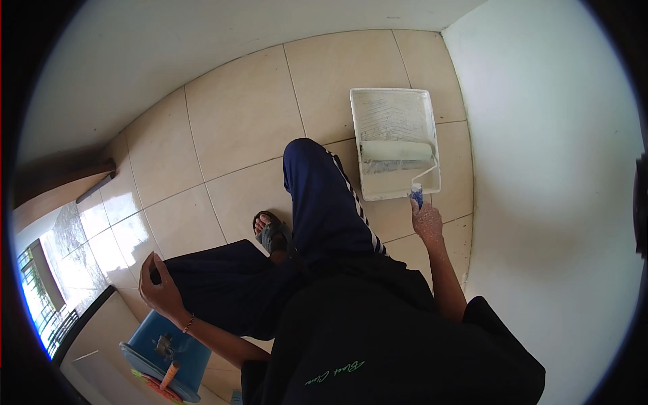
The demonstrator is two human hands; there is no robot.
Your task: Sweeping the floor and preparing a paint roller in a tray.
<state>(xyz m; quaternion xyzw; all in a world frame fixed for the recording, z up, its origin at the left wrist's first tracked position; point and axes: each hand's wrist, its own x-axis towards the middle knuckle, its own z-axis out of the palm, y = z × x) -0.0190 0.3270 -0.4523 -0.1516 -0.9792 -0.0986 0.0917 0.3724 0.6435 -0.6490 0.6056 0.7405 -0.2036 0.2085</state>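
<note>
My right hand [428, 223] grips the blue, paint-spattered handle of a paint roller [396, 151]. The roller's pale sleeve lies crosswise in a white paint tray [392, 114], low on its ribbed slope. Off-white paint pools at the tray's near end, under the wire frame. Dried specks of paint cover the back of my right hand. On the other side, my left hand [161, 293] is beside my bent left knee, loosely curled with a gap between thumb and fingers. Nothing shows in it.
Beige floor tiles [243, 116] meet a wall [536, 167] close to the tray's right. Another wall [212, 35] runs across the far side. At lower left stands a blue plastic stool [195, 364] with a small metal object on it and an orange-handled item beside it. My sandalled foot [271, 230] is left of the tray.
</note>
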